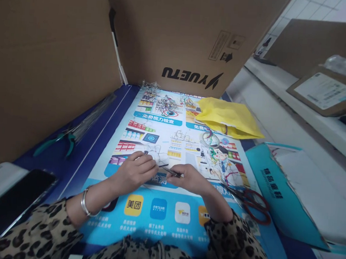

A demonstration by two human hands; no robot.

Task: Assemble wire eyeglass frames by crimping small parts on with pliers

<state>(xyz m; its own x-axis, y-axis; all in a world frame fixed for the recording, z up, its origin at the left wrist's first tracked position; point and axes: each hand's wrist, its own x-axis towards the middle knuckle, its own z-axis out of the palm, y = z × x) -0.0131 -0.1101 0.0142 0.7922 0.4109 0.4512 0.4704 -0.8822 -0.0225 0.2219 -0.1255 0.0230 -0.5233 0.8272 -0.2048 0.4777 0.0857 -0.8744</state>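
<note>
My left hand (137, 172) is closed in a pinch above the printed sheet, a silver bangle on its wrist. Thin pale wire (157, 149) loops out beside its fingertips; the exact grip is hidden by the fingers. My right hand (189, 178) is closed on a slim dark metal tool (173, 173), possibly tweezers, whose tip points at the left fingertips. Just beyond both hands, more thin wire (180, 136) lies in loops. A roll of clear tape (210, 139) sits farther right, close to green and red wire pieces (214, 155).
Teal-handled pliers (70, 138) lie at the left, above a black phone (26, 198). Red-handled scissors (255, 206) lie at the right beside a teal box flap (275, 188). A yellow bag (229, 115) and a wire tangle (168, 105) lie farther back, before tall cardboard (173, 35).
</note>
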